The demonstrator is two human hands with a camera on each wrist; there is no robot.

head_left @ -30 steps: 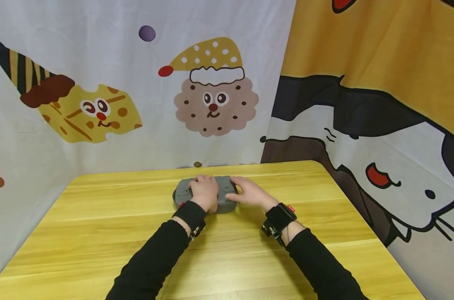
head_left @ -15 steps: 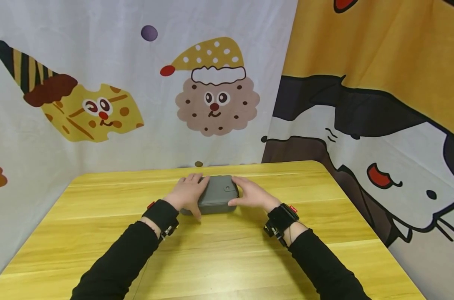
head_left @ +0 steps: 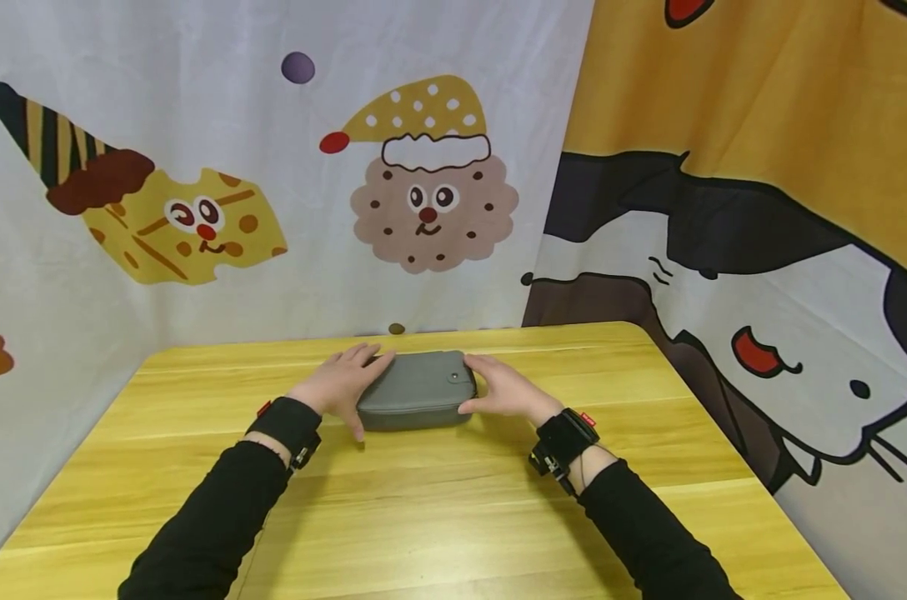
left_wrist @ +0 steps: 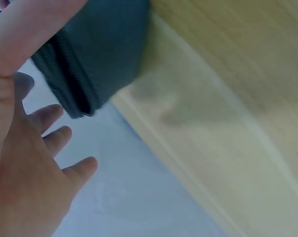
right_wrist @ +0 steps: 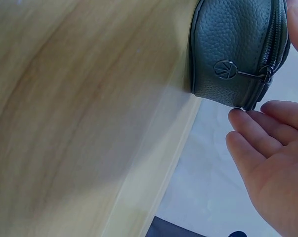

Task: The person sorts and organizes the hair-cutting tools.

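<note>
A grey, leather-like zippered pouch (head_left: 416,387) lies flat near the table's far edge, a small snap tab at its right end. My left hand (head_left: 341,383) is at the pouch's left end, fingers spread and thumb toward the front. In the left wrist view, its thumb crosses in front of the pouch (left_wrist: 109,44), while the other fingers extend past the dark zipper edge. At the right end is my right hand (head_left: 506,387), thumb and fingers around the corner. A zipper pull with a round charm (right_wrist: 225,69) hangs there, beside my relaxed right fingers (right_wrist: 247,148).
The pouch sits on a light wooden table (head_left: 453,517). Close behind the table hangs a white curtain (head_left: 311,275) with cartoon prints. A yellow and black cartoon curtain (head_left: 761,208) runs along the right side.
My left hand has moved left, off the top of the pouch to its left end. A second snap seen on the left is no longer visible. My right hand has barely moved.
</note>
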